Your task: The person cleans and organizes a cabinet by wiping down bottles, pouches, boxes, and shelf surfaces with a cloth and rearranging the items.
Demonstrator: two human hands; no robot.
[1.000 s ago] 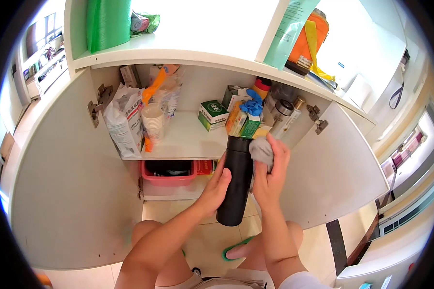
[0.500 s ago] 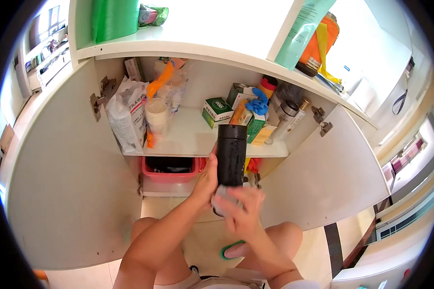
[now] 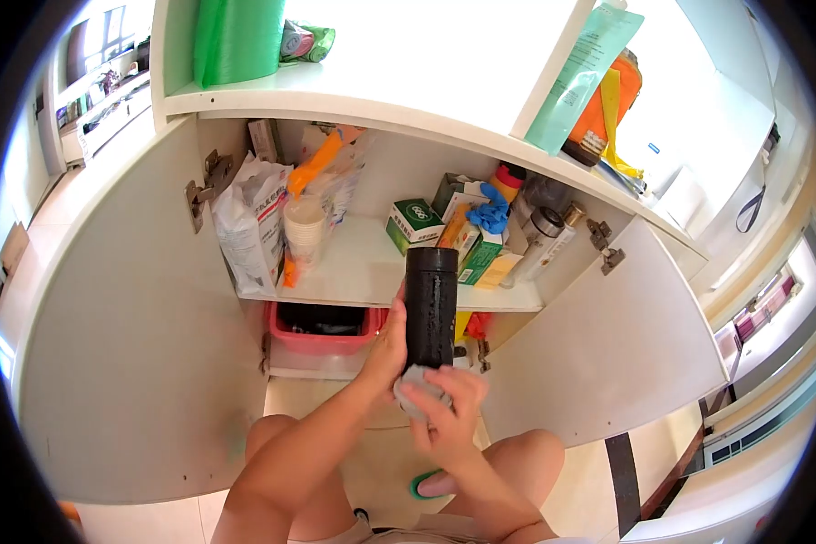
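Hands (image 3: pixel 388 346) on black bottle (image 3: pixel 432 299) and grey cloth (image 3: pixel 417 377), "999" box (image 3: pixel 416 224) beyond.

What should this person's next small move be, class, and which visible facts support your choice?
Probably slide the grey cloth up the side of the black bottle with the right grip: the cloth sits near the bottle's lower end, while pale specks show on the side above it, and the left grip steadies the bottle.
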